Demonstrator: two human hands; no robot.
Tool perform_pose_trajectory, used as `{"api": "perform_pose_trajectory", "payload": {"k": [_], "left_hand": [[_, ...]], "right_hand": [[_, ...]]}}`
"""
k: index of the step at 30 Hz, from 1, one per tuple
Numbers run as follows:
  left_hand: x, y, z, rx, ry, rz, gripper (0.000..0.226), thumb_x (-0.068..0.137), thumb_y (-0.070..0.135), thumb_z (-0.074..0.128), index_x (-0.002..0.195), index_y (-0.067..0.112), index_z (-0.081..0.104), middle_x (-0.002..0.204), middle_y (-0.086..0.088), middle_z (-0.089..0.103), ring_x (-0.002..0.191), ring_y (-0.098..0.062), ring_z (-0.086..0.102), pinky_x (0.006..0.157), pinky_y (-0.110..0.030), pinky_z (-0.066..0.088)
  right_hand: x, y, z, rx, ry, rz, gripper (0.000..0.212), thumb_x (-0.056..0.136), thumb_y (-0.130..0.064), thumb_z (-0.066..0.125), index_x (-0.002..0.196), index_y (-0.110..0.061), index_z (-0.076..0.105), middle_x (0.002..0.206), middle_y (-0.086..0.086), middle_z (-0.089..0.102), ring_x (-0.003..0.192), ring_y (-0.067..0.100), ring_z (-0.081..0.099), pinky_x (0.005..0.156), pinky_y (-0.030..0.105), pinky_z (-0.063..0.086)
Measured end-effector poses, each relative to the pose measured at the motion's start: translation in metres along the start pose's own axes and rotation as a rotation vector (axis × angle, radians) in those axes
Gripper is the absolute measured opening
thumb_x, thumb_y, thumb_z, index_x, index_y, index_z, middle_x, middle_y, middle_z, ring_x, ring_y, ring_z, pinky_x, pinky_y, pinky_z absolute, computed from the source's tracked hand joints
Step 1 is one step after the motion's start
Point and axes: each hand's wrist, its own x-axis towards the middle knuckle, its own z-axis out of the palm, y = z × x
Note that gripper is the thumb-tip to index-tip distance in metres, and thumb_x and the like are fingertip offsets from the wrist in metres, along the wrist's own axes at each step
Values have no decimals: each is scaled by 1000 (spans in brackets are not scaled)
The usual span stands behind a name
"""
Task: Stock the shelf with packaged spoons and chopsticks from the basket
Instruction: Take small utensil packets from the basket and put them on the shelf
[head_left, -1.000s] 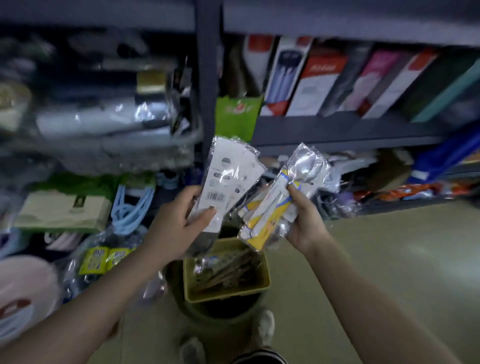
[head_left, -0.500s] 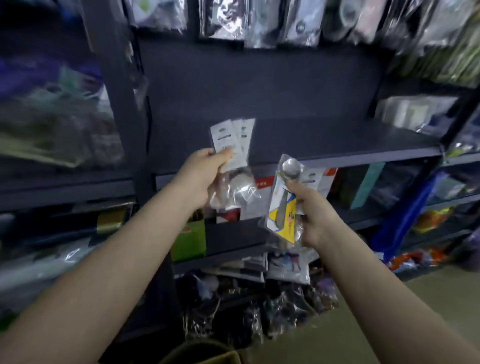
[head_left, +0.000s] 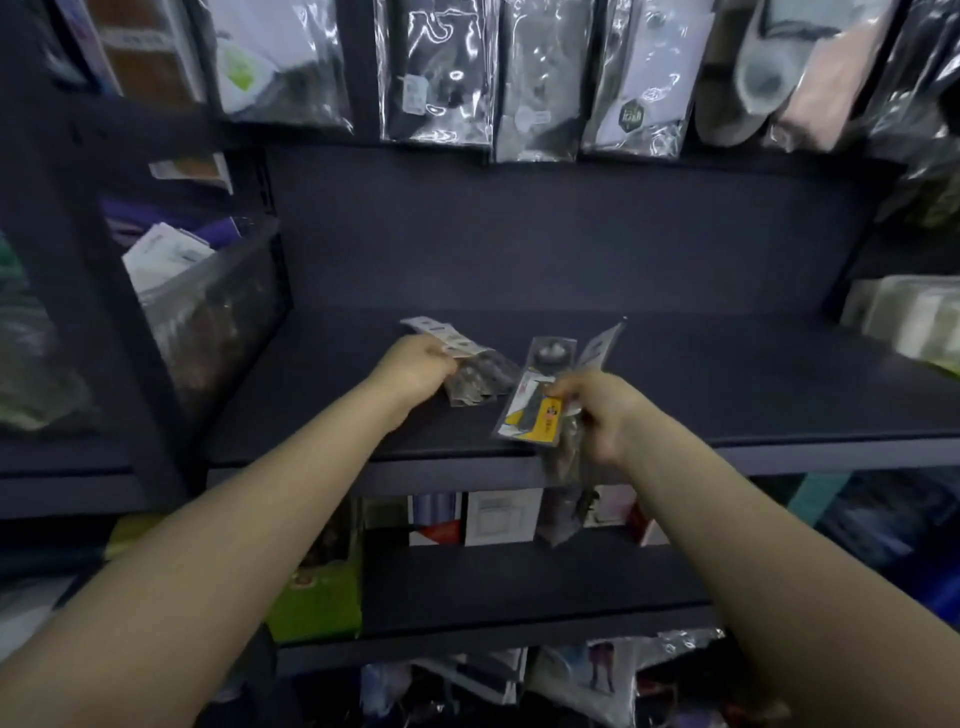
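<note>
Above shelf (head_left: 727, 374) — hanging packets (head_left: 436, 73), hands' path unblocked.

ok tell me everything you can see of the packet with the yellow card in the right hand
The packet with the yellow card is a long, clear, glossy plastic sleeve. A spoon bowl shows at its top end, with dark handles over a yellow and white card lower down. It tilts slightly, its top toward the back, over the dark shelf. The right hand pinches its right edge.

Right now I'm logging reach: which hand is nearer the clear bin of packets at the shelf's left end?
Left. The left hand lies just right of the clear bin; the right hand is farther right, beyond it.
</note>
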Motion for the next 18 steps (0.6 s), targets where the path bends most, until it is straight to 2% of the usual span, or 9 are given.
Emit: {"api": "perform_pose_trajectory", "payload": {"k": [3,5,7,9,11,12,14,18], "left_hand": [[-11,-10,-8,82,1,103,24,87,5,52,108,9,62,102,0,63,96,-12,57,82,-17,42],[-24,-14,-14,141,24,198,24,88,5,52,108,10,63,103,0,64,95,-9,58,80,-8,41],[-39,-17,-21,182,35,267,22,87,3,53,102,15,63,98,4,65,92,-6,58,81,-5,41],[-53,-21,-27,212,47,308,23,87,4,53,99,22,61,94,11,63,92,-6,59,86,-15,44],[-68,-22,-33,272,58,361,24,87,6,53,102,23,60,90,17,62,88,-4,60,78,-18,46],[-76,-23,-36,310,47,395,25,87,7,53,104,23,60,89,19,62,84,-4,61,73,-19,46],[-92,-25,-40,393,0,469,25,87,10,52,108,21,60,86,19,61,80,-7,61,66,-22,47],[-116,-44,-44,527,-11,525,30,84,23,46,110,19,60,87,10,66,70,-14,63,62,-34,52]], "right_hand": [[32,-14,7,-131,-28,-51,20,87,3,45,69,-3,52,61,14,51,27,15,53,30,17,43],[45,-20,16,-180,-60,-96,15,86,-1,52,71,-3,56,55,10,53,28,14,53,32,16,44],[56,-22,26,-203,-60,-172,11,87,-9,59,86,2,61,63,11,61,44,18,62,45,24,52],[72,-21,35,-335,8,-284,33,88,-24,60,103,6,62,90,20,68,78,31,67,70,39,54],[82,-18,40,-666,99,-399,50,88,-43,52,108,2,64,109,24,65,102,39,61,87,43,48],[82,-17,41,-805,154,-448,54,89,-47,46,108,1,64,113,25,63,107,40,58,88,40,46],[78,-19,39,-891,212,-482,55,93,-47,38,108,1,61,117,26,61,109,40,56,83,36,44],[60,-21,28,-983,445,-582,52,95,-41,38,113,4,56,124,27,55,114,43,53,90,41,44]]}}
